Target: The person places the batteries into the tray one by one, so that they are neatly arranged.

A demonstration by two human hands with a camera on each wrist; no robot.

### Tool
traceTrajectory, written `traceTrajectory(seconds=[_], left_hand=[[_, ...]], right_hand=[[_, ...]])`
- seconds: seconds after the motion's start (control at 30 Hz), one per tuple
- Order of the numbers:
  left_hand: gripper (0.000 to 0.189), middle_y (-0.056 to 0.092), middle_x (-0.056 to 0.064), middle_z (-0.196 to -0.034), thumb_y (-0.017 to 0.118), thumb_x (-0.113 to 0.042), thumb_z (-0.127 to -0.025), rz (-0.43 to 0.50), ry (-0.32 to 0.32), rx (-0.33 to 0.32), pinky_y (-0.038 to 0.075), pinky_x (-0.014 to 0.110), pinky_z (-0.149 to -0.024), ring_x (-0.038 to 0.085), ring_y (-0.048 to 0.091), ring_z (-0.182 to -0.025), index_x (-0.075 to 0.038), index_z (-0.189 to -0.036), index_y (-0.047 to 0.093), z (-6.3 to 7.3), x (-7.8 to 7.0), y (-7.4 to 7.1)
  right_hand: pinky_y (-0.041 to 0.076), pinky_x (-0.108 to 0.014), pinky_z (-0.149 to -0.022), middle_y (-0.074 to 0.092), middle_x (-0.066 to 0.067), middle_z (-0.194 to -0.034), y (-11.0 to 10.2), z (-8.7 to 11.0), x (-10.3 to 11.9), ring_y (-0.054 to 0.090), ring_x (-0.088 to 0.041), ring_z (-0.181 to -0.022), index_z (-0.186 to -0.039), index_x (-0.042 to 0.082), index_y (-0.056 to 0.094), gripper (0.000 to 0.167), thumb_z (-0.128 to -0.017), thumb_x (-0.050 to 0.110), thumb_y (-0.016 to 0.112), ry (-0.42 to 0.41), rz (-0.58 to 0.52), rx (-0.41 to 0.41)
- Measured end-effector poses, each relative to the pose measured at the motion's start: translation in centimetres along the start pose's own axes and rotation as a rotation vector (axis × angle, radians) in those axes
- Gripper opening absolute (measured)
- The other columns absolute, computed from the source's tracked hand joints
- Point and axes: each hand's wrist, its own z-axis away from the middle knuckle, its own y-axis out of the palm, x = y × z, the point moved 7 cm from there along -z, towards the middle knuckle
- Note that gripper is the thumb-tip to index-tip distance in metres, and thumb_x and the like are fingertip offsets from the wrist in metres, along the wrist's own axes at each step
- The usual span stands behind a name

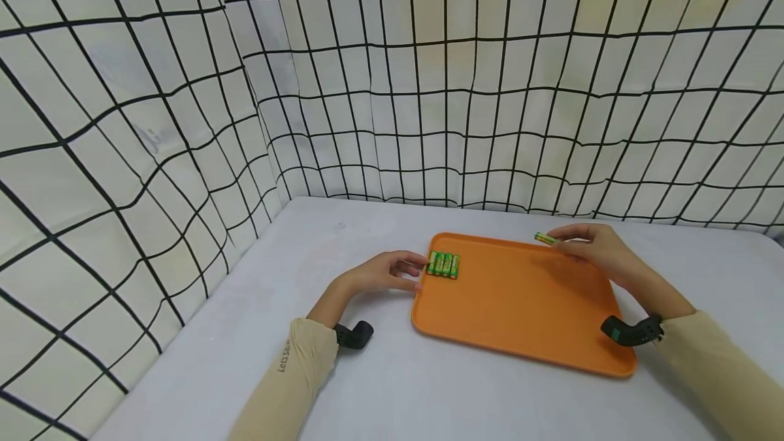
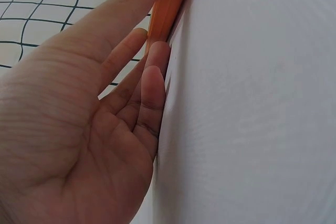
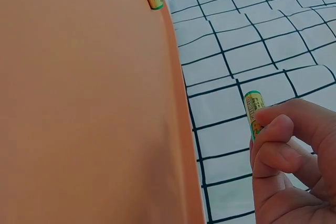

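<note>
Several green-and-yellow batteries (image 1: pixel 443 265) lie side by side at the left end of an orange tray (image 1: pixel 520 312). My left hand (image 1: pixel 392 271) is at the tray's left edge, thumb and fingertips against the rim, fingers loosely bent, holding nothing. In the left wrist view the left hand (image 2: pixel 105 114) reaches to the orange rim (image 2: pixel 169 9). My right hand (image 1: pixel 594 250) pinches one battery (image 1: pixel 544 239) between thumb and fingers over the tray's far right side. The right wrist view shows this battery (image 3: pixel 253 108) sticking out of the right hand (image 3: pixel 294 156).
The tray stands on a white table (image 1: pixel 233 359). A white wall with black netting (image 1: pixel 441 107) rises behind the table and along its left. Each wrist wears a black camera, one beside the left sleeve (image 1: pixel 355 335) and one beside the right sleeve (image 1: pixel 631 331).
</note>
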Motion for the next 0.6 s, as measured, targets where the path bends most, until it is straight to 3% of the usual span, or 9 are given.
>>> traceTrajectory(seconds=[0.33, 0.6], left_hand=[[0.054, 0.061, 0.006, -0.129, 0.074, -0.016, -0.088, 0.007, -0.004, -0.002, 0.045, 0.033, -0.098, 0.019, 0.057, -0.118, -0.010, -0.138, 0.054, 0.1, -0.1, 0.0], [0.053, 0.061, 0.007, -0.130, 0.074, -0.016, -0.088, 0.002, 0.007, 0.000, 0.046, 0.032, -0.097, 0.019, 0.058, -0.118, -0.009, -0.137, 0.054, 0.0, -0.2, 0.0]], right_hand=[[0.054, -0.027, -0.070, 0.065, 0.001, -0.108, 2.0, -1.2, 0.7, 0.064, -0.013, -0.083, -0.123, -0.001, 0.065, 0.039, -0.091, 0.021, 0.070, -0.050, -0.052, 0.031], [0.054, -0.027, -0.070, 0.065, -0.006, -0.109, 4.1, -1.8, 0.9, 0.064, -0.012, -0.081, -0.126, -0.005, 0.061, 0.046, -0.091, 0.023, 0.070, -0.055, -0.067, 0.072]])
